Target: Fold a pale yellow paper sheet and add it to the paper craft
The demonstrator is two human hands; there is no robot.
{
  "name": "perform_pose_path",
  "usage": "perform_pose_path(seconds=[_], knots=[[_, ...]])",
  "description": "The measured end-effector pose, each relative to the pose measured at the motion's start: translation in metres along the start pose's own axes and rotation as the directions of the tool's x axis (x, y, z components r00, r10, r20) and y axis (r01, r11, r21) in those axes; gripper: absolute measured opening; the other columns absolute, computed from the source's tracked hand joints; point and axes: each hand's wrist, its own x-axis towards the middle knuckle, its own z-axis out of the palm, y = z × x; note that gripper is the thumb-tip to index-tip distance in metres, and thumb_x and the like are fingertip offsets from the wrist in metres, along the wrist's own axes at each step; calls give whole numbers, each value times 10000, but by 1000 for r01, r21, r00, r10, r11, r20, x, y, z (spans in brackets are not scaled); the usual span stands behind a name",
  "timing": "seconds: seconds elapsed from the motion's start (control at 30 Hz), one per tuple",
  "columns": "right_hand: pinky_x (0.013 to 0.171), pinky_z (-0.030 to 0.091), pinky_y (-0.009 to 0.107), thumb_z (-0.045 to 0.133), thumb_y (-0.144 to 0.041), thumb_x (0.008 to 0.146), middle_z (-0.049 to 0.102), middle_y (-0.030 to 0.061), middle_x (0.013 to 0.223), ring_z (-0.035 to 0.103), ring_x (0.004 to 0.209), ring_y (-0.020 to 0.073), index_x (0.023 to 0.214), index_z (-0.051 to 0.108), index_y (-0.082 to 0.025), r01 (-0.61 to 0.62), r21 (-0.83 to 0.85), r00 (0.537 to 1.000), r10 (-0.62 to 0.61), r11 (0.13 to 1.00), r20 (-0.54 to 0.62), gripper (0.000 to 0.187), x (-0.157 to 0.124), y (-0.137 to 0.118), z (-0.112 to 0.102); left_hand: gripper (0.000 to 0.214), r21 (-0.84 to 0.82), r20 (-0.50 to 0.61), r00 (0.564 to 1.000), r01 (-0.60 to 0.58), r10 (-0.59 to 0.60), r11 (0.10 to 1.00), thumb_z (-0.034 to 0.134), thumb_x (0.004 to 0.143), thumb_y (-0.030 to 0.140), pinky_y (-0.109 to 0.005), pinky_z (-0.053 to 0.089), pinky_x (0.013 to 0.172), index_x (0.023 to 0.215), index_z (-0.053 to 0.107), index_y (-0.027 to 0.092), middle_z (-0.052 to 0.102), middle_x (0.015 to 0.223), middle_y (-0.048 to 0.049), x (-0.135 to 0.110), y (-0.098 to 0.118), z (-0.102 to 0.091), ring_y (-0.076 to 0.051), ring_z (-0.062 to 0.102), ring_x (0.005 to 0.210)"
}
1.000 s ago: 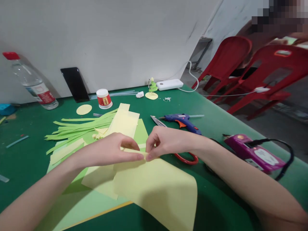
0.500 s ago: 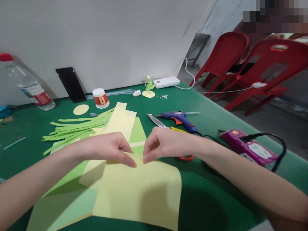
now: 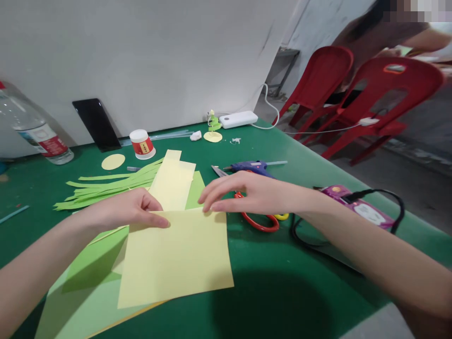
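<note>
My left hand (image 3: 132, 207) pinches the upper edge of a pale yellow sheet of paper (image 3: 176, 259), thumb on top. My right hand (image 3: 247, 190) is at the same edge, near the right corner, with its fingers stretched out and fingertips at the paper; no firm grip shows. Under the sheet lie green paper (image 3: 95, 261) and a light green sheet (image 3: 81, 306). Behind it are pale yellow strips (image 3: 173, 181) and a fan of thin green strips (image 3: 116, 186). Scissors with red handles (image 3: 261, 228) are partly hidden by my right hand.
A blue glue gun (image 3: 247, 165) and a purple device (image 3: 367, 212) with a black cable lie right. Along the wall stand a bottle (image 3: 45, 139), phone (image 3: 97, 125), paper cup (image 3: 142, 144), small paper tree (image 3: 213, 123) and white power bank (image 3: 238, 119). A person sits beyond red chairs (image 3: 391, 89).
My left hand has drawn the yellow sheet left, and the sheet now looks flatter. My right hand has gone from a pinch to stretched fingers, nearer the sheet's right corner.
</note>
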Motion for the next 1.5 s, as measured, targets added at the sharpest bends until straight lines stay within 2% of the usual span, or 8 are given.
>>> perform_pose_path(seconds=[0.1,0.2,0.33,0.57,0.93,1.2,1.43,1.5], knots=[[733,407,224,485,-315,850,676,48,925,576,824,118,847,693,-122,12,11,980,-14,1000,198,284,22,-4,2,381,2,30,1000,6,-6,1000,607,722,435,-227,199,428,485,467,170,336,475,43,3,3,3,-76,306,428],[612,352,218,493,-306,836,671,46,787,523,671,92,812,703,-104,9,-36,972,0,999,234,292,37,1,1,282,68,-20,1000,-23,24,997,611,715,469,-209,280,453,653,563,198,375,516,50,3,0,8,-96,403,478],[545,289,215,513,-283,811,625,27,681,430,585,68,781,707,-94,32,-35,968,-22,999,251,272,48,8,2,404,112,-147,973,-163,179,980,653,705,414,-253,441,741,1069,503,321,576,1023,9,4,-5,25,-184,552,951],[515,259,218,511,-267,799,529,-9,576,361,545,62,786,720,-102,76,-41,968,-64,996,243,268,52,6,6,223,84,-281,903,-313,324,946,469,852,430,-285,462,747,867,561,228,660,951,-7,0,12,44,-174,612,859],[556,344,217,503,-151,755,608,29,644,496,606,91,673,684,-101,26,-150,995,-12,988,97,205,40,-5,9,273,237,-192,939,-238,286,942,545,793,420,-211,399,551,807,732,222,722,775,-12,9,5,20,-147,590,646],[467,343,201,506,-205,767,641,43,733,465,499,56,622,641,-100,-77,-66,997,78,995,19,225,17,6,0,231,121,-131,977,-152,167,981,615,735,430,-213,447,578,731,742,237,720,749,-21,-3,-4,11,-163,615,671],[589,374,204,683,-337,665,614,2,710,526,653,90,912,640,-149,-148,204,973,179,968,-146,313,21,6,2,125,-27,-276,951,-156,143,987,678,676,367,-200,464,592,663,738,258,725,725,-6,-2,3,12,-156,626,682],[563,359,208,698,-366,644,580,-3,678,501,621,86,848,653,-142,-190,237,957,233,953,-172,306,20,5,5,117,-55,-319,938,-161,135,985,683,668,364,-197,466,576,660,738,262,726,725,-6,-4,3,13,-156,629,674]])
